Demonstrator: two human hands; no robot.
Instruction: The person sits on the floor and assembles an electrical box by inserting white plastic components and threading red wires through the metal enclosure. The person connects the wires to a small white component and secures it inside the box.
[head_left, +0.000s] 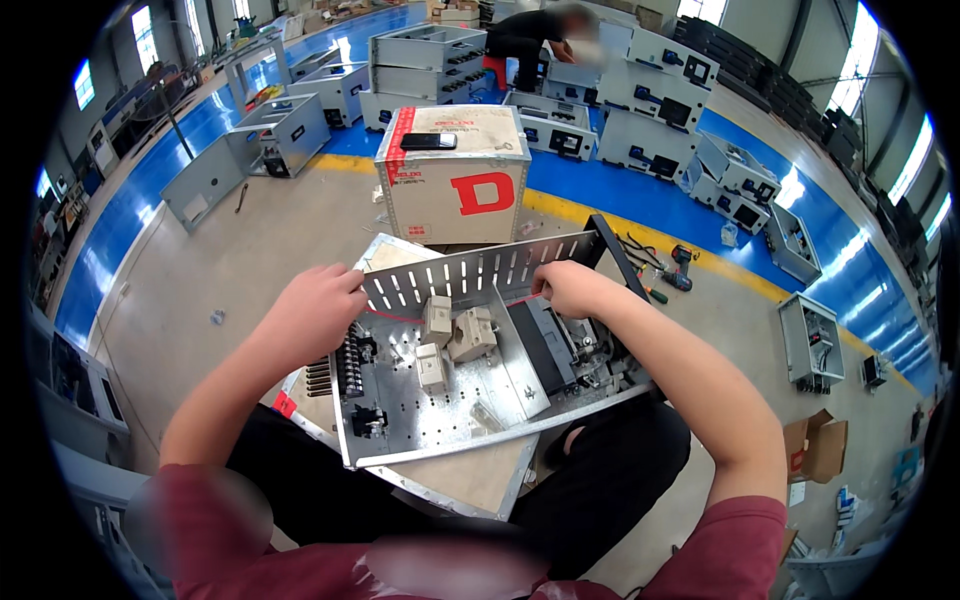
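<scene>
A metal drawer-like equipment chassis (515,425) with a slotted far wall lies across a board in front of my lap. A thin red wire (395,317) runs inside it along that wall, passing behind the beige blocks. My left hand (325,300) pinches its left end above the chassis's far left corner. Over the right compartment, my right hand (568,290) is closed on the wire's other end. Several beige blocks (472,335) sit loose-looking on the perforated floor. A black terminal strip (350,362) stands at the left side, and a dark breaker-like device (543,345) fills the right compartment.
Beyond the chassis stands a wooden crate (450,205) with a phone (428,142) on top. A cordless drill (680,268) and hand tools lie on the floor at right. Stacked grey cabinets (655,105) and a seated person (535,45) are farther back. An open carton (815,448) is at lower right.
</scene>
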